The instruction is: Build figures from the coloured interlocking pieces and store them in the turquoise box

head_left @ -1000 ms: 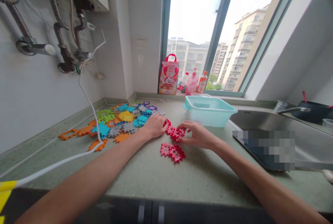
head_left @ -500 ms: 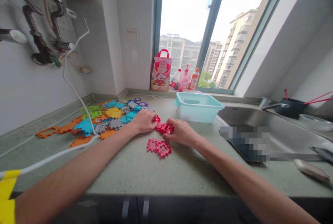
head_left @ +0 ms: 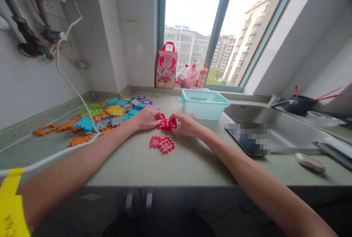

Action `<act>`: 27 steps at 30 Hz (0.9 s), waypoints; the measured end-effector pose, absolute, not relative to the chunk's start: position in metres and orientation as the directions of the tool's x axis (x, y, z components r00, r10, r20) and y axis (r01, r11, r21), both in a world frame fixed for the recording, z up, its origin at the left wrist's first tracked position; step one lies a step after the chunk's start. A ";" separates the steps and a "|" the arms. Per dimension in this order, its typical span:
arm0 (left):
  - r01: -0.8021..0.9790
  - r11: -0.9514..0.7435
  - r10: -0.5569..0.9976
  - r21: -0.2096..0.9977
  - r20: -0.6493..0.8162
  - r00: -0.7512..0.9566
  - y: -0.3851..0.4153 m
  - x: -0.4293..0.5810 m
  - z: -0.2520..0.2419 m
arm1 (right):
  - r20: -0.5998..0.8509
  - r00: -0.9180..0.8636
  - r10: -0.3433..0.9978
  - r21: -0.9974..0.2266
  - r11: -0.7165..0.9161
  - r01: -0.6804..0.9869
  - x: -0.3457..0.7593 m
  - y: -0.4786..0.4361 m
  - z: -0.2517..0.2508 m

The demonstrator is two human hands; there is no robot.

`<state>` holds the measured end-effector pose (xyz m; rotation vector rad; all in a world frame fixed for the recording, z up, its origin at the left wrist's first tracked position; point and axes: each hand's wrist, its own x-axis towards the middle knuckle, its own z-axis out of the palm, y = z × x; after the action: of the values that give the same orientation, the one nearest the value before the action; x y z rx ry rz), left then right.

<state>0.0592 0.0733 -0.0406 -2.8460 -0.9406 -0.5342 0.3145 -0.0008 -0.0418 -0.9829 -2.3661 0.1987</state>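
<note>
On the counter, between my two hands, lie several red toothed building tiles, partly covered by fingers. My left hand is closed on the left end of this red group, fingertips bent over a tile. Its right end is pinched by my right hand, thumb below and fingers above. Nearer to me rest two red window tiles, overlapping or joined; I cannot tell which. Beyond my left forearm spreads a pile of toothed tiles in orange, blue, green, yellow, grey and purple.
A light-blue plastic tub stands behind my right hand. The steel sink is on the right, with a dark tablet-like device at its edge. A white cable crosses the counter at left. Bottles line the windowsill.
The camera view has tilted and shifted, so everything sits a little higher and further left. Both hands stay at the red tiles, with the right hand's fingers slightly repositioned.
</note>
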 end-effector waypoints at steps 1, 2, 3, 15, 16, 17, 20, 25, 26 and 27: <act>0.589 -0.808 0.558 0.023 0.356 0.750 0.073 0.059 -0.040 | 0.436 -0.578 0.690 -0.339 0.721 0.605 0.315 0.001 -0.043; 0.584 -0.811 0.554 0.029 0.356 0.753 0.073 0.059 -0.040 | 0.429 -0.581 0.692 -0.337 0.719 0.608 0.314 0.002 -0.044; 0.576 -0.816 0.549 0.035 0.356 0.756 0.073 0.058 -0.040 | 0.423 -0.584 0.693 -0.334 0.718 0.610 0.314 0.003 -0.045; 0.507 -0.861 0.487 0.045 0.357 0.797 0.075 0.056 -0.043 | 0.412 -0.541 0.734 -0.353 0.675 0.647 0.307 0.001 -0.046; 0.505 -0.862 0.487 0.048 0.360 0.796 0.075 0.056 -0.043 | 0.438 -0.546 0.714 -0.319 0.691 0.649 0.307 -0.001 -0.044; 0.505 -0.862 0.488 0.054 0.362 0.794 0.075 0.056 -0.044 | 0.474 -0.550 0.688 -0.280 0.710 0.646 0.308 -0.002 -0.041; 0.510 -0.857 0.499 0.072 0.367 0.785 0.074 0.055 -0.044 | 0.620 -0.520 0.588 -0.172 0.748 0.641 0.316 -0.005 -0.026; 0.526 -0.847 0.513 0.069 0.361 0.779 0.073 0.055 -0.043 | 0.876 -0.188 0.444 -0.154 0.627 0.764 0.358 -0.002 0.004; 0.531 -0.845 0.517 0.066 0.356 0.778 0.073 0.055 -0.043 | 0.901 -0.094 0.423 -0.181 0.565 0.805 0.369 0.000 0.008; 0.536 -0.842 0.521 0.064 0.352 0.777 0.073 0.055 -0.044 | 0.913 -0.010 0.408 -0.213 0.497 0.841 0.379 0.002 0.010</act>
<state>0.0545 0.0729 -0.0437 -2.9240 -0.8698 -0.5614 0.3786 0.0023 0.0097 -1.0930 -1.6229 -0.4836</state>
